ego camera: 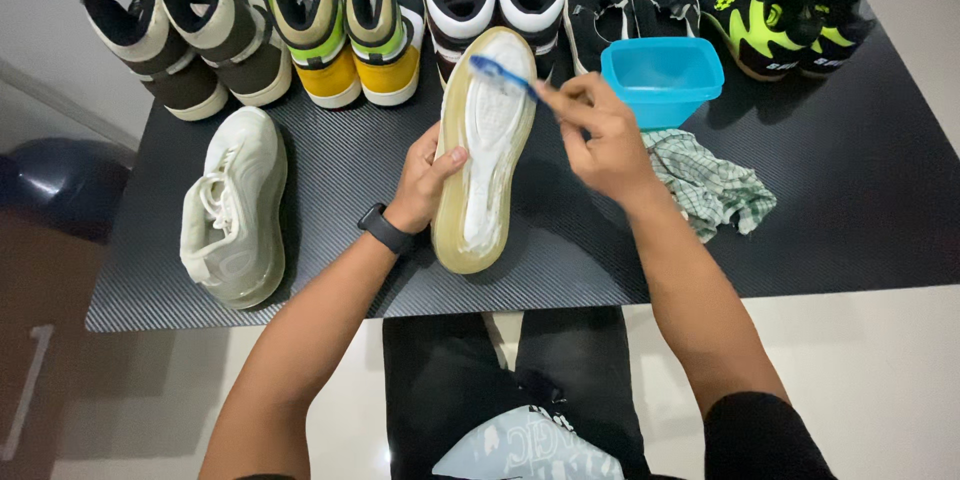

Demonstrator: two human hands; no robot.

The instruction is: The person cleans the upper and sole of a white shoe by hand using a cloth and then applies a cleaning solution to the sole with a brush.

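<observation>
At mid-tabletop my left hand (428,180) clasps the upturned white shoe (484,150) while my right hand (600,135) pinches a blue toothbrush (503,71) at its toe; the sole looks partly soaped, and its mate (235,205) near the left edge appears untouched.
</observation>
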